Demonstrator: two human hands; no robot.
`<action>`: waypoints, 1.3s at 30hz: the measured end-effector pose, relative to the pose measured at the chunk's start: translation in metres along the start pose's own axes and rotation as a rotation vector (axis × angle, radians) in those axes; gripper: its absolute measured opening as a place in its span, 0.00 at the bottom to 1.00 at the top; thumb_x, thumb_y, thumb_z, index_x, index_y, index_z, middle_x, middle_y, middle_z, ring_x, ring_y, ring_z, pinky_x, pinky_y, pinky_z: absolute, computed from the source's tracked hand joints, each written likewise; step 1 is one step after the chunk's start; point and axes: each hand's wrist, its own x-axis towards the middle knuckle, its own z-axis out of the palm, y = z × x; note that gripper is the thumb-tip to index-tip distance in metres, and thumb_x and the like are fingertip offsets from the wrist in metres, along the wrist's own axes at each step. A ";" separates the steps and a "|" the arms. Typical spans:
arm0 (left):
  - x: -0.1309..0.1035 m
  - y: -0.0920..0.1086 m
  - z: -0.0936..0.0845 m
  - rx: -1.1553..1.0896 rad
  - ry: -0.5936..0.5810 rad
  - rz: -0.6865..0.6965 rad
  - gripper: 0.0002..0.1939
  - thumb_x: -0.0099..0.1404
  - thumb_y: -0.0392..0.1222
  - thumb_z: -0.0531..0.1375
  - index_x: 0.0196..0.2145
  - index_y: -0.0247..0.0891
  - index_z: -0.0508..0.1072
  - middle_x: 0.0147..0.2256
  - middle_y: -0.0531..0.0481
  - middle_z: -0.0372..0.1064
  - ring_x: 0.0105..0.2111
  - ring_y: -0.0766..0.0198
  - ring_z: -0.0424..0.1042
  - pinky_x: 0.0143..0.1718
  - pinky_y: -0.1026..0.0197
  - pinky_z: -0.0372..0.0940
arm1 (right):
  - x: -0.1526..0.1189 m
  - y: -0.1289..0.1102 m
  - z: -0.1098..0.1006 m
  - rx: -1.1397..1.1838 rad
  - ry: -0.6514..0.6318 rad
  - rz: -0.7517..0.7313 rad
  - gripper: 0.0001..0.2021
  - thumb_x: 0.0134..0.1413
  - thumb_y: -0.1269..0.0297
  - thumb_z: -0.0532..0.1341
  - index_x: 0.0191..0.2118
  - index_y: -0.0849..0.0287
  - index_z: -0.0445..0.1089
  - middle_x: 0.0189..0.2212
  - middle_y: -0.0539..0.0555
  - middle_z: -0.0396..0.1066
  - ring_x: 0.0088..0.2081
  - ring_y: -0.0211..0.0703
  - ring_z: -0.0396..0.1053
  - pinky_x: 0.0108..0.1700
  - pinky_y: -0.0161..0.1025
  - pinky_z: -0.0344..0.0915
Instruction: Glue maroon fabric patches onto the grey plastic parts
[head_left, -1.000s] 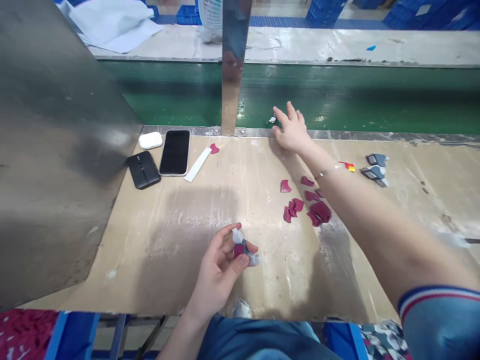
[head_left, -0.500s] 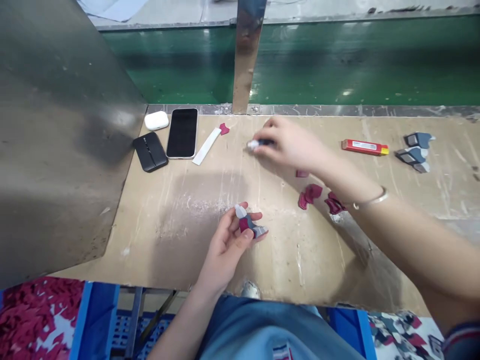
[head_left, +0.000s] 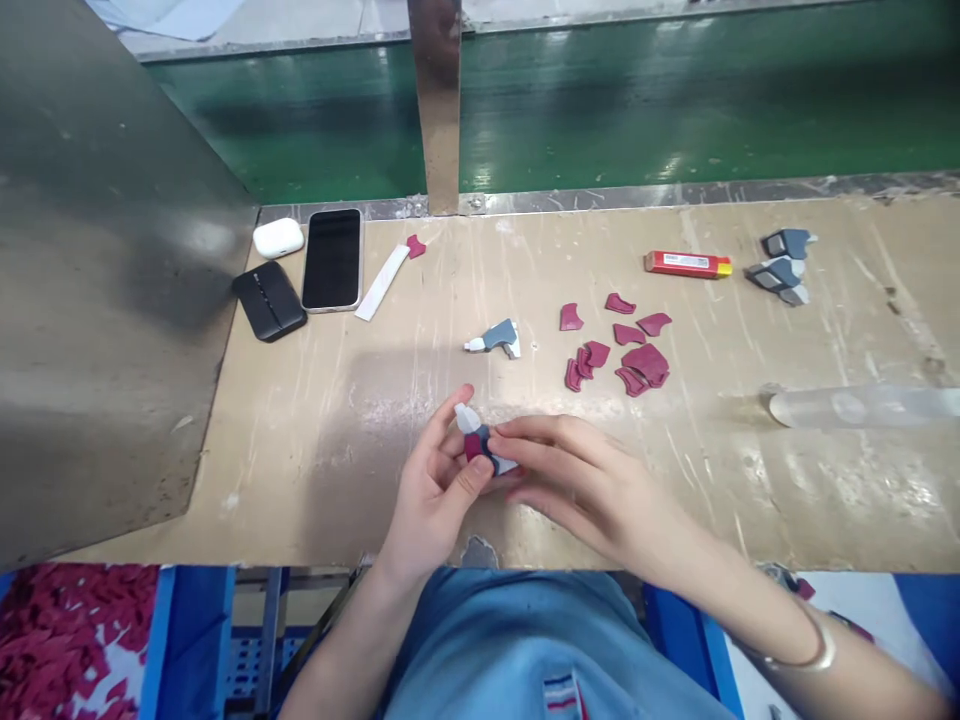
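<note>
My left hand [head_left: 431, 490] is closed around a small plastic piece [head_left: 474, 443] coloured light grey, dark blue and maroon, its pale tip pointing up and away from me. From the right, my right hand [head_left: 592, 480] reaches in with its fingertips closed on the lower right part of that same piece, partly hiding it. Just beyond the hands, a similar blue and light grey piece [head_left: 498, 339] lies on the board. Several flat maroon pieces [head_left: 645, 365] are scattered to the right of it.
A phone [head_left: 333, 260], a white case [head_left: 278, 238], a black box [head_left: 270, 301] and a white strip [head_left: 382, 283] lie left. A red stick [head_left: 687, 264], blue-grey pieces [head_left: 784, 270] and a clear tube [head_left: 862, 407] are right. A metal panel [head_left: 112, 300] borders the left side.
My right hand has let go of the blue and grey piece, leaving it on the board, and has come back to the piece in my left hand. The view has shifted right.
</note>
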 end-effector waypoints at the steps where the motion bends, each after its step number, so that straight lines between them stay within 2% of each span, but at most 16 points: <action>1: -0.001 0.000 0.003 0.007 -0.017 0.002 0.26 0.69 0.46 0.73 0.63 0.53 0.75 0.48 0.50 0.83 0.49 0.62 0.82 0.49 0.66 0.78 | -0.006 -0.003 0.004 0.014 0.074 0.016 0.11 0.74 0.65 0.58 0.57 0.55 0.72 0.49 0.58 0.80 0.51 0.45 0.80 0.50 0.42 0.80; 3: -0.004 0.002 0.008 0.021 -0.058 0.003 0.21 0.70 0.44 0.71 0.59 0.56 0.79 0.50 0.52 0.84 0.50 0.66 0.82 0.50 0.71 0.75 | -0.015 -0.007 0.010 0.062 0.198 0.052 0.09 0.72 0.69 0.60 0.53 0.55 0.74 0.46 0.56 0.79 0.48 0.44 0.80 0.49 0.41 0.80; 5: -0.005 0.004 0.012 0.030 -0.112 -0.005 0.19 0.70 0.43 0.71 0.56 0.60 0.80 0.55 0.54 0.82 0.52 0.68 0.81 0.52 0.73 0.73 | -0.021 -0.009 0.014 0.102 0.269 0.109 0.07 0.71 0.70 0.62 0.49 0.55 0.76 0.44 0.56 0.79 0.46 0.44 0.80 0.46 0.41 0.80; 7: -0.006 0.006 0.014 0.051 -0.142 -0.009 0.21 0.69 0.40 0.72 0.56 0.62 0.81 0.59 0.55 0.79 0.55 0.67 0.80 0.53 0.73 0.73 | -0.024 -0.012 0.016 0.110 0.318 0.160 0.06 0.69 0.70 0.64 0.47 0.54 0.77 0.43 0.55 0.79 0.44 0.45 0.80 0.45 0.42 0.80; 10: -0.007 0.006 0.016 0.108 -0.118 -0.002 0.24 0.67 0.37 0.73 0.56 0.61 0.80 0.62 0.53 0.76 0.56 0.63 0.81 0.53 0.71 0.75 | -0.027 -0.016 0.019 0.127 0.373 0.198 0.08 0.68 0.72 0.64 0.47 0.53 0.78 0.42 0.54 0.79 0.43 0.45 0.80 0.44 0.43 0.79; 17: -0.012 -0.003 0.020 0.141 -0.043 0.062 0.24 0.68 0.39 0.73 0.58 0.57 0.79 0.59 0.49 0.79 0.53 0.58 0.82 0.52 0.64 0.78 | -0.032 -0.021 0.019 0.086 0.344 0.180 0.09 0.69 0.72 0.63 0.50 0.52 0.76 0.43 0.55 0.79 0.44 0.46 0.80 0.44 0.44 0.79; 19: -0.012 -0.006 0.019 0.109 -0.051 0.020 0.24 0.68 0.42 0.73 0.60 0.54 0.78 0.58 0.46 0.79 0.56 0.55 0.81 0.57 0.60 0.77 | -0.032 -0.020 0.018 0.063 0.332 0.180 0.10 0.68 0.72 0.63 0.50 0.51 0.76 0.43 0.55 0.80 0.43 0.48 0.80 0.43 0.46 0.79; 23: -0.012 -0.008 0.013 0.056 -0.081 -0.107 0.25 0.68 0.46 0.73 0.61 0.54 0.79 0.64 0.45 0.73 0.62 0.49 0.76 0.61 0.53 0.74 | -0.032 -0.019 0.017 0.050 0.337 0.192 0.11 0.67 0.73 0.64 0.49 0.50 0.77 0.43 0.55 0.80 0.43 0.50 0.81 0.42 0.49 0.79; 26: -0.011 -0.009 0.010 0.080 -0.080 -0.106 0.25 0.67 0.46 0.74 0.60 0.52 0.79 0.67 0.44 0.69 0.64 0.47 0.73 0.64 0.50 0.72 | -0.033 -0.020 0.018 0.053 0.346 0.188 0.09 0.68 0.72 0.64 0.48 0.51 0.77 0.43 0.55 0.80 0.43 0.49 0.80 0.43 0.47 0.79; 30: -0.009 -0.012 0.009 0.132 -0.100 -0.044 0.26 0.66 0.46 0.74 0.61 0.47 0.79 0.62 0.41 0.75 0.58 0.50 0.79 0.59 0.56 0.75 | -0.034 -0.022 0.019 0.072 0.345 0.193 0.08 0.68 0.72 0.64 0.48 0.52 0.76 0.42 0.55 0.80 0.42 0.48 0.80 0.42 0.45 0.79; 34: -0.008 -0.011 0.011 0.158 -0.071 -0.015 0.27 0.65 0.46 0.75 0.60 0.44 0.79 0.60 0.40 0.77 0.55 0.52 0.81 0.55 0.58 0.76 | -0.035 -0.021 0.022 0.079 0.361 0.185 0.09 0.67 0.72 0.64 0.48 0.53 0.76 0.42 0.55 0.80 0.43 0.47 0.80 0.43 0.45 0.79; 36: -0.008 -0.009 0.013 0.122 -0.063 -0.031 0.27 0.64 0.47 0.76 0.59 0.44 0.79 0.55 0.42 0.81 0.50 0.56 0.83 0.51 0.60 0.77 | -0.036 -0.021 0.027 0.091 0.415 0.189 0.08 0.67 0.71 0.65 0.48 0.51 0.77 0.41 0.55 0.79 0.42 0.49 0.81 0.43 0.47 0.80; 39: -0.007 -0.005 0.018 0.045 -0.046 -0.039 0.17 0.62 0.46 0.77 0.46 0.44 0.81 0.42 0.49 0.83 0.40 0.63 0.83 0.44 0.65 0.77 | -0.037 -0.021 0.037 0.130 0.576 0.239 0.09 0.65 0.71 0.67 0.46 0.49 0.76 0.39 0.54 0.77 0.39 0.49 0.79 0.39 0.47 0.80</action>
